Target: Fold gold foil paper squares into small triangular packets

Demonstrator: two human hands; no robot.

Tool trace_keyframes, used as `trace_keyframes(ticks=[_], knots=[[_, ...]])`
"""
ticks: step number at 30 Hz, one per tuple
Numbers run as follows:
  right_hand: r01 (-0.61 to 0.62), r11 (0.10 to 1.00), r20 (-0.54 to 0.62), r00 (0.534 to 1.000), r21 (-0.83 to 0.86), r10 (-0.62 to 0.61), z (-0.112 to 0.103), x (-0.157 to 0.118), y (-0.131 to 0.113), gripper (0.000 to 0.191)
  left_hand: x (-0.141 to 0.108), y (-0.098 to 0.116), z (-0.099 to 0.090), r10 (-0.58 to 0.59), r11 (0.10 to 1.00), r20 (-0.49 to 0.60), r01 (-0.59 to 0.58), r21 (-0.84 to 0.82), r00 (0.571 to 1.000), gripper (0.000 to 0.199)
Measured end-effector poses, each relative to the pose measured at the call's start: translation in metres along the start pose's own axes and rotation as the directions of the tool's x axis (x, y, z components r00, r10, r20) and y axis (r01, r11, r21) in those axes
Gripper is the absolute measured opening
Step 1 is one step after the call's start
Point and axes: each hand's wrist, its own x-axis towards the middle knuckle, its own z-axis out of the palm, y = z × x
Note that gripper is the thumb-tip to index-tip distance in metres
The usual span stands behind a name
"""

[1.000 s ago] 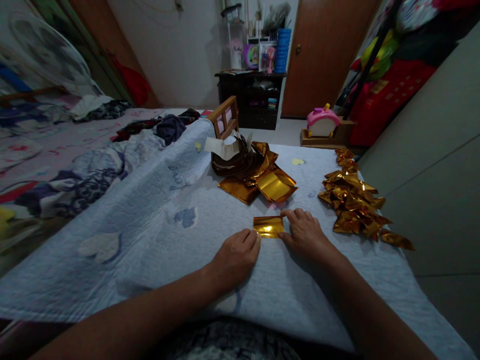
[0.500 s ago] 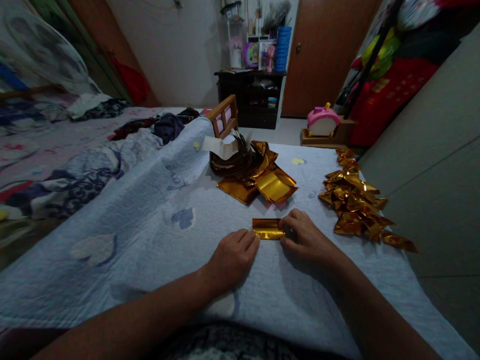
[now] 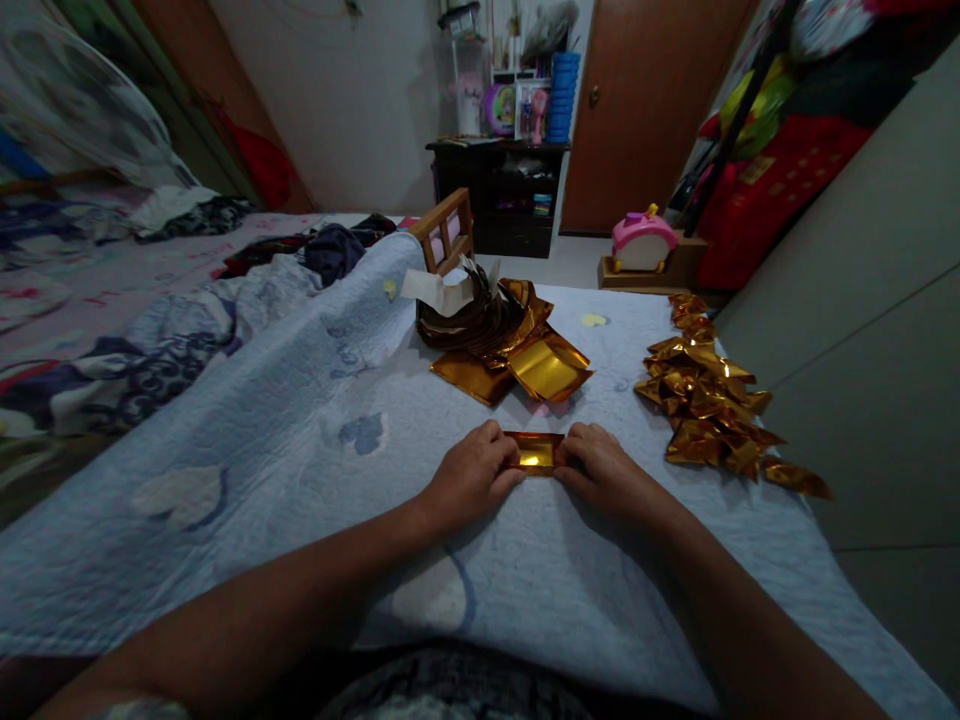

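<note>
A sheet of gold foil paper (image 3: pixel 537 453), folded into a narrow strip, lies across the quilt in front of me. My left hand (image 3: pixel 478 464) pinches its left end between thumb and fingers. At the right end, my right hand (image 3: pixel 596 462) grips it the same way. Just beyond the hands is a fanned stack of gold foil paper (image 3: pixel 551 368), with some pale sheet edges standing up at its back. Off to the right, several folded gold foil pieces (image 3: pixel 697 400) lie heaped in a row along the bed's edge.
The light blue quilt (image 3: pixel 300 480) covers the bed and rises in a ridge on the left. A wooden bed rail (image 3: pixel 448 232) stands behind the stack. Clothes (image 3: pixel 334 250) lie on the pink bedding at left. A pale cabinet (image 3: pixel 847 400) borders the right side.
My left hand has moved up and now grips the strip's left end, its thumb along the near edge. The right hand has stayed at the right end.
</note>
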Motion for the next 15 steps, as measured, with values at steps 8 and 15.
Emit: trace_keyframes(ticks=[8,15], knots=[[-0.059,0.985,-0.032,0.998,-0.160,0.054,0.003,0.003,-0.009,0.020,0.000,-0.002,0.004,0.035,0.999,-0.057,-0.035,-0.009,0.998,0.018],[-0.086,0.962,-0.069,0.995,-0.258,0.070,0.008,0.003,-0.011,0.018,0.001,-0.002,0.012,0.043,0.988,-0.062,-0.033,0.149,0.997,0.020]])
